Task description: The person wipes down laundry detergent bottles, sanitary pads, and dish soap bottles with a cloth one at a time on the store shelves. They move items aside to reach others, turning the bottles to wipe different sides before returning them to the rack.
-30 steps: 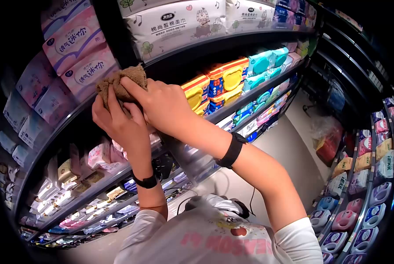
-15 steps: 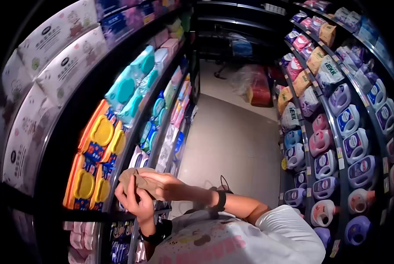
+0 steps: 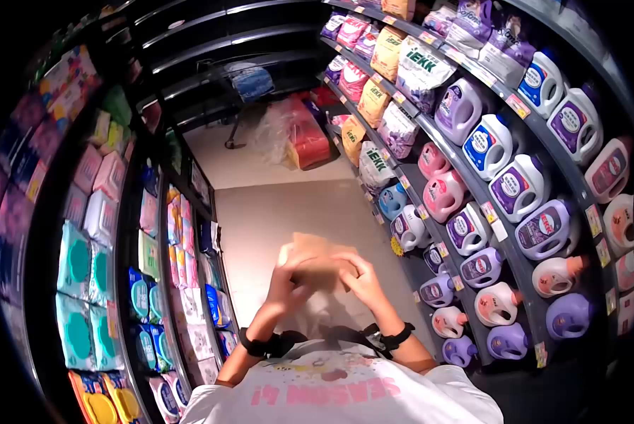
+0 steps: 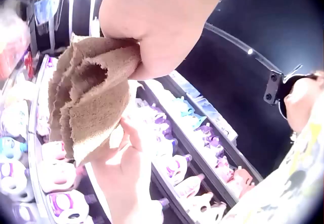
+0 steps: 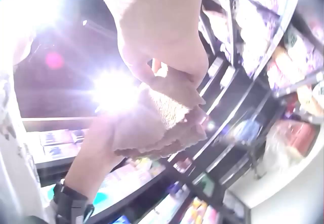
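Flanking floor (image 3: pixel 281 212): left shelf (image 3: pixel 124 283) with packs (image 3: pixel 76 332), right shelf (image 3: pixel 561 171) with bottles (image 3: pixel 517 187).
Brown cloth (image 4: pixel 95 102): above floor, between shelf front edges.
Grip: left hand (image 3: pixel 286 279) and right hand (image 3: pixel 365 281) pinching cloth, fingers curled.
Change, 0.5 s: cloth seen against floor, previously beside left shelf.
Left wrist view: layered folds, blurred in head view.

Cloth (image 3: pixel 322 267) between the hands (image 3: pixel 284 283) (image 3: pixel 364 283)

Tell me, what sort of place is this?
Most likely a shop aisle, perhaps in a supermarket: rows of handled jugs, probably detergent, line one side, stacked packs that look like wipes line the other, and small price tags run below the jugs.
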A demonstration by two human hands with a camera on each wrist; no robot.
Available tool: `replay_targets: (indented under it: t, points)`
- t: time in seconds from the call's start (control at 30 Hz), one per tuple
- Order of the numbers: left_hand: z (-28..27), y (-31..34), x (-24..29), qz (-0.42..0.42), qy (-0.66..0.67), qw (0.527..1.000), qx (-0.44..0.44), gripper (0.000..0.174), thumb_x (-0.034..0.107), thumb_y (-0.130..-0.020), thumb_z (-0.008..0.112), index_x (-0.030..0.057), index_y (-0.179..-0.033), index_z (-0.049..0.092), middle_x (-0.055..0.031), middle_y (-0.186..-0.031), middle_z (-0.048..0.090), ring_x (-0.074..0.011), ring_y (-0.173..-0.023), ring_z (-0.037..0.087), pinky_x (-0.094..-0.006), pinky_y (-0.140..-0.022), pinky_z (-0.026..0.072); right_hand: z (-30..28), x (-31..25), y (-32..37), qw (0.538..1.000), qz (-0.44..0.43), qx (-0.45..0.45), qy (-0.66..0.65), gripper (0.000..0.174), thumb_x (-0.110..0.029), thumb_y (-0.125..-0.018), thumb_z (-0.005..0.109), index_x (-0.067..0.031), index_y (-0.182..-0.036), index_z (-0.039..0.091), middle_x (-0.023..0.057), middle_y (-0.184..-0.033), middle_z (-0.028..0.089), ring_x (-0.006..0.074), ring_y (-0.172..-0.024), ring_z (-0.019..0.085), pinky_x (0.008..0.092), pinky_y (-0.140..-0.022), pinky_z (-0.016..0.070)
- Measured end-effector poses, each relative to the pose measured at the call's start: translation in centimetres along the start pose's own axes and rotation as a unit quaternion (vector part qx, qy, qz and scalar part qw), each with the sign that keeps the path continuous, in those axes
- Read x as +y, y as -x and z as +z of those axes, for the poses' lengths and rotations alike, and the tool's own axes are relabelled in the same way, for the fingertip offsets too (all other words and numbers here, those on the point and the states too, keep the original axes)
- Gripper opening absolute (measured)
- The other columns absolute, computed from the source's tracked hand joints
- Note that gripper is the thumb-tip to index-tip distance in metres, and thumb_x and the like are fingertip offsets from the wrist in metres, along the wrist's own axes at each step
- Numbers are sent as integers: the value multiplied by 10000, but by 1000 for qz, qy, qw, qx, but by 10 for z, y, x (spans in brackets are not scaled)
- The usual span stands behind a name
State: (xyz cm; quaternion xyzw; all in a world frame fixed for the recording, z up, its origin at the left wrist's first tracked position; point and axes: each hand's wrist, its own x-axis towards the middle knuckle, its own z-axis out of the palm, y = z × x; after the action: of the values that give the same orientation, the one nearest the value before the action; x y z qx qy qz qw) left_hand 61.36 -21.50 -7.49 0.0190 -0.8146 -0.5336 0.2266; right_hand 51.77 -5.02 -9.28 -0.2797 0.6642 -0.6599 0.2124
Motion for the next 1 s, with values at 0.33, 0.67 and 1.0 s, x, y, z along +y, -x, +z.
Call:
replay_targets:
  t: [0.33,0.67,1.0]
  points:
    - [109,-122,-59,-233,347,839,-347,339,90,-874,580,49,-1210,551,-3,-1030,590,-67,-901,526,-211,-782,424,-89,24,6,951,19,294,94,199,17,-813,510,2,-982,615,104,-975,624,183,-936,584,281,-831,436]
    - [217,-228,-113,-3,215,855,-471,222,30,-862,543,39,-1060,643,-70,-1049,572,-155,-968,534,-275,-838,420,-170,64,-19,917,100,382,46,205,-50,-847,547,-30,-1025,648,-47,-745,529,23,-564,385,193,-480,303]
    - [221,-417,-137,65,173,867,-463,446,11,-788,591,55,-1228,530,-114,-1138,462,-204,-1055,490,-294,-912,389,-231,54,-208,902,48,380,200,436,15,-798,509,-32,-1232,517,176,-1200,553,249,-1095,549,305,-868,458]
